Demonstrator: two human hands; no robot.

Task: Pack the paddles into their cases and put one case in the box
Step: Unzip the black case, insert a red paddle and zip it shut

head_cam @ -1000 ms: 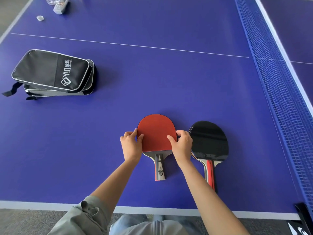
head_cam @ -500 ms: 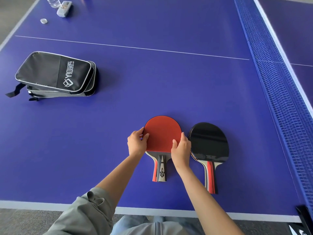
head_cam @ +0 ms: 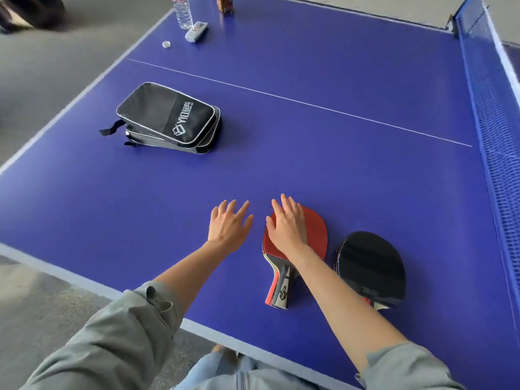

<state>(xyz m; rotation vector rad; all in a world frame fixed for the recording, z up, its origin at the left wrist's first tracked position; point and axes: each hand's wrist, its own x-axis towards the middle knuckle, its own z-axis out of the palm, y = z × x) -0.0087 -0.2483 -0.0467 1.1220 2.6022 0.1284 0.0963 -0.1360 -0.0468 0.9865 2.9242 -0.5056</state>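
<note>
A red-faced paddle [head_cam: 316,235] lies flat on the blue table, handle toward me. A black-faced paddle [head_cam: 371,266] lies just to its right. My right hand [head_cam: 287,223] hovers over or rests on the red paddle's left half, fingers spread and holding nothing. My left hand [head_cam: 229,223] is open over bare table just left of that paddle. Two black zip cases [head_cam: 166,116] lie stacked at the far left, well beyond both hands. No box is in view.
The net [head_cam: 489,108] runs along the right side. At the far corner stand a water bottle [head_cam: 183,12], a remote [head_cam: 196,31], a small white cap [head_cam: 166,44] and a brown object [head_cam: 225,4]. The table's near edge [head_cam: 84,280] is close to my body.
Both hands have let go of the red paddle's edges and spread open, the left one moving off to the left. The camera has swung left, showing more floor.
</note>
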